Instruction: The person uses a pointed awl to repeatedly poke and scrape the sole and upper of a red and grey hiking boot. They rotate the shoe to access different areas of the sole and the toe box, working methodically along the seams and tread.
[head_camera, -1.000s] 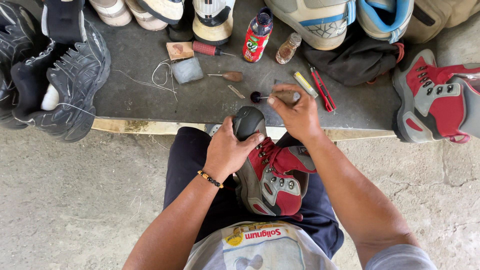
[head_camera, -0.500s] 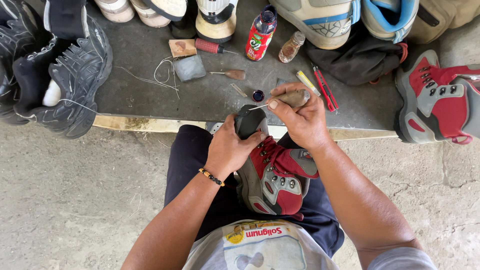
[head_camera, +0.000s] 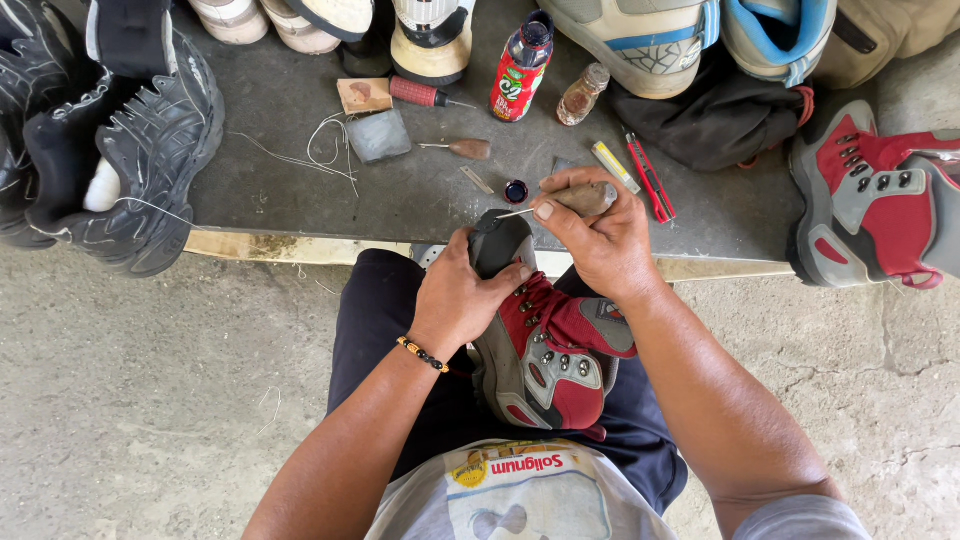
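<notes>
Rough concrete floor (head_camera: 150, 400) is seen below a low dark board (head_camera: 420, 190) strewn with tools and ringed by shoes. On the person's lap a red-and-grey boot (head_camera: 550, 360) is laid, its black toe pointing towards the board. The toe is gripped by the left hand (head_camera: 465, 295), fingers wrapped round it and pressed tight; a beaded bracelet (head_camera: 422, 354) is worn at that wrist. An awl (head_camera: 580, 200) with a wooden handle is clenched in the right hand (head_camera: 600, 240), the thumb laid along the handle, and its thin metal tip is held at the toe's upper edge; whether the tip touches the rubber cannot be told. Just beyond the awl a small dark cap (head_camera: 516, 190) rests on the board. Further back lie a second awl (head_camera: 465, 149), a grey pad (head_camera: 378, 135), loose white thread (head_camera: 320, 150), a red-handled screwdriver (head_camera: 420, 93), a red bottle (head_camera: 520, 70) and a small brown bottle (head_camera: 581, 95). A yellow cutter (head_camera: 612, 166) and a red cutter (head_camera: 650, 180) lie side by side to the right. A matching boot (head_camera: 880, 200) stands at the far right, and black shoes (head_camera: 110, 140) are piled at the left.
</notes>
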